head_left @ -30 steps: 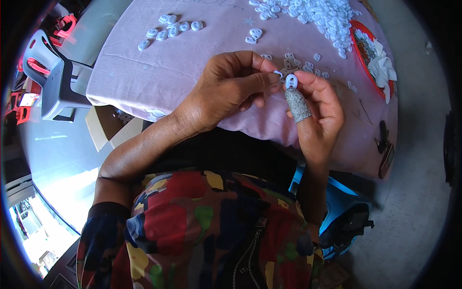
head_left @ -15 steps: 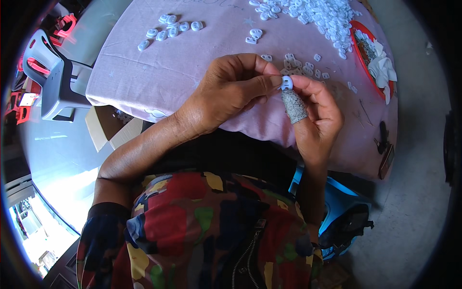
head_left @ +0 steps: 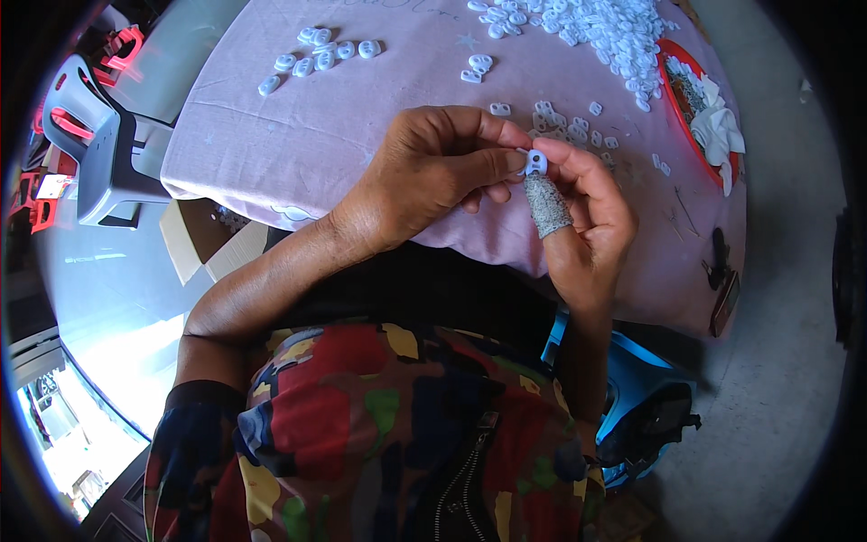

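A small white plastic piece with two holes (head_left: 536, 163) is pinched between my two hands above the table's near edge. My left hand (head_left: 442, 172) is closed, its thumb and index fingertip at the piece's left side. My right hand (head_left: 591, 208) is closed as well, index finger and thumb gripping the piece from the right. A grey speckled finger sleeve (head_left: 549, 206) covers my right thumb. Just beyond my hands lie several flat white two-holed pieces (head_left: 578, 124), partly hidden by my fingers.
A large pile of white pieces (head_left: 614, 36) spreads over the far right of the pink tablecloth (head_left: 262, 135). Several rounded pieces (head_left: 325, 54) lie far left. A red tray (head_left: 668, 81) with a white cloth stands right. An open cardboard box (head_left: 194, 237) sits below the left edge.
Both hands have shifted slightly down toward me with the white piece. The piece has turned a little, so its holes show more plainly.
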`<state>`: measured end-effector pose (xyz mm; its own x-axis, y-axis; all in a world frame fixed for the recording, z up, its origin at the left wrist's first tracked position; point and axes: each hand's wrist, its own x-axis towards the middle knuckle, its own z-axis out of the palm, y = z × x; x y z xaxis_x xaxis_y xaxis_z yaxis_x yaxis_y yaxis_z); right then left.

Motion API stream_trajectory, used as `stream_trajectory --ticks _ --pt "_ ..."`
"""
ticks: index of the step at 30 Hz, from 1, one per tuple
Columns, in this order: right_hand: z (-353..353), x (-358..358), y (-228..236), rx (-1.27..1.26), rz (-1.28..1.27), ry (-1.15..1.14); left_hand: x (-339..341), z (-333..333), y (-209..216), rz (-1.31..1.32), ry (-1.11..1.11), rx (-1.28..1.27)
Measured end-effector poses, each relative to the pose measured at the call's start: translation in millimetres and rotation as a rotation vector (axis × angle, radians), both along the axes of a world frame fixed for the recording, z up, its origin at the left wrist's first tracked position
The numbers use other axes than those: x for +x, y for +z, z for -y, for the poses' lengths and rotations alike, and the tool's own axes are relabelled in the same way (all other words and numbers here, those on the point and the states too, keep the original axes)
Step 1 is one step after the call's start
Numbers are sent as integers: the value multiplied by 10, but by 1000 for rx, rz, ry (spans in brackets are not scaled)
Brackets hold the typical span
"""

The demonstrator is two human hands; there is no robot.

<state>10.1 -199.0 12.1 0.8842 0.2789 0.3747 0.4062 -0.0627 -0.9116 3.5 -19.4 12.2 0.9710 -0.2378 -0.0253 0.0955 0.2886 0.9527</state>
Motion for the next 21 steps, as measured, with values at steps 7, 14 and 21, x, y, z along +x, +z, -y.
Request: stream_trajectory --ticks 7,14,21 --pt "-11 3 -5 30 -37 0 19 -12 -17 -2 3 -75" --pt "-12 -11 -7 50 -34 6 4 -39 7 -16 -14 -27" --pt "2 -15 -4 32 -22 3 0 -9 3 -8 18 28"
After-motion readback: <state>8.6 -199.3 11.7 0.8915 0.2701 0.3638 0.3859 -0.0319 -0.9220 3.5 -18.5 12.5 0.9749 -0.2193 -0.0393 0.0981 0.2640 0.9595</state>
